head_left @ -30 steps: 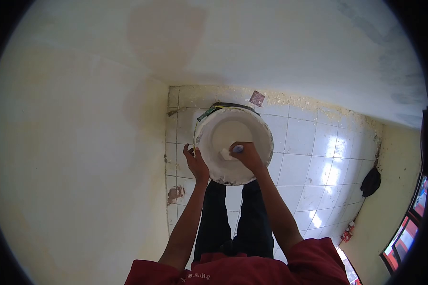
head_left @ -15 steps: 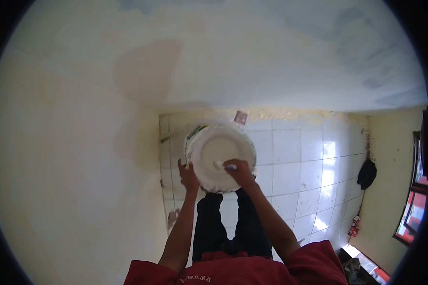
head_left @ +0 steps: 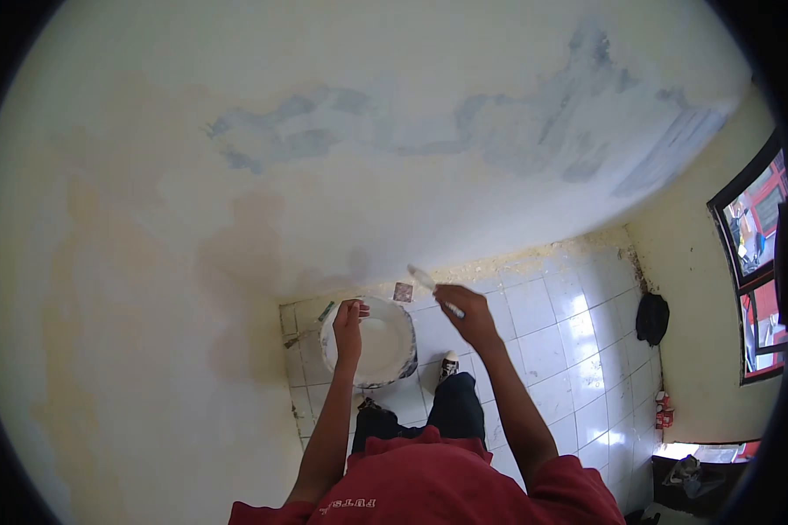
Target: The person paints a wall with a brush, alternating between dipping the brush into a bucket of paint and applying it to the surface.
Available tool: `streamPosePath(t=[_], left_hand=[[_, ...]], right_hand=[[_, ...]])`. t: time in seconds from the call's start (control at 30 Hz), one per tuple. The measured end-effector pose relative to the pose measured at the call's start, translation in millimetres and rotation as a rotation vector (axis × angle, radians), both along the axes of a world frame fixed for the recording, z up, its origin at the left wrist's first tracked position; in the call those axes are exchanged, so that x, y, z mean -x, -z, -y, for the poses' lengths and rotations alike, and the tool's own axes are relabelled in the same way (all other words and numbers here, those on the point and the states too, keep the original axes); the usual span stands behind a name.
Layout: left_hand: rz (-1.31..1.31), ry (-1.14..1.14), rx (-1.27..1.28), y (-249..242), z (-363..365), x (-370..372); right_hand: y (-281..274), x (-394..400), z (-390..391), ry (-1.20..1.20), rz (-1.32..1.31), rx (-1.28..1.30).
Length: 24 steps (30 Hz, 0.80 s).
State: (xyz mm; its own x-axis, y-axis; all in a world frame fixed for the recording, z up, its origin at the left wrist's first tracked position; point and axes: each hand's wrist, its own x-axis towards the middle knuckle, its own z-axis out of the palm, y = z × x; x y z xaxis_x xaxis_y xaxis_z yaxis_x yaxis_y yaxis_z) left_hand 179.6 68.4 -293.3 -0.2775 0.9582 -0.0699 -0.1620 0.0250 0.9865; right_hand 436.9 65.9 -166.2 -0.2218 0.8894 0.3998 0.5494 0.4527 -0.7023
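A paintbrush with a white-coated tip is held in my right hand, raised in front of the wall to the right of the bucket. Its tip points up and to the left. My left hand hovers over the bucket's left part, fingers loosely bent and apart, with nothing seen in them. Below it, the round bucket stands on the floor, its rim smeared, with white paint inside.
Bluish-grey patches mark the wall ahead. A small brownish square lies at the wall's foot on the tiled floor. A black bag sits by the right wall, under a dark-framed window. My shoe is beside the bucket.
My right hand has lifted the paintbrush out of the bucket, up and to the right. My left hand has left the bucket's rim. The view has tilted up toward the wall.
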Motion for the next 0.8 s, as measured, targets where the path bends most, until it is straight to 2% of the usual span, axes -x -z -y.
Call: streamPosePath(t=[0.07, 0.3, 0.37, 0.53, 0.7, 0.8], left_hand=[[-0.039, 0.123, 0.043, -17.0, -17.3, -24.2], [-0.089, 0.155, 0.016, -30.9, -77.2, -113.7], [0.015, 0.157, 0.028, -33.3, -94.8, -140.6], [0.039, 0.126, 0.026, -43.4, -118.2, -187.0], [0.016, 0.135, 0.001, -43.7, -133.4, -204.5], [0.006, 0.111, -0.038, -47.5, -138.9, -208.3]], right_hand=[[-10.8, -34.0, -38.0, 0.005, 0.111, -0.082], [-57.0, -130.1, -179.1, -0.107, 0.351, -0.309], [-71.0, -142.8, -201.3, -0.139, 0.344, -0.258], [-75.7, -166.3, -240.1, -0.222, 0.375, -0.319], [-82.7, -177.3, -280.0, -0.295, 0.441, -0.395], [-110.7, -175.6, -290.0, -0.293, 0.43, -0.445]])
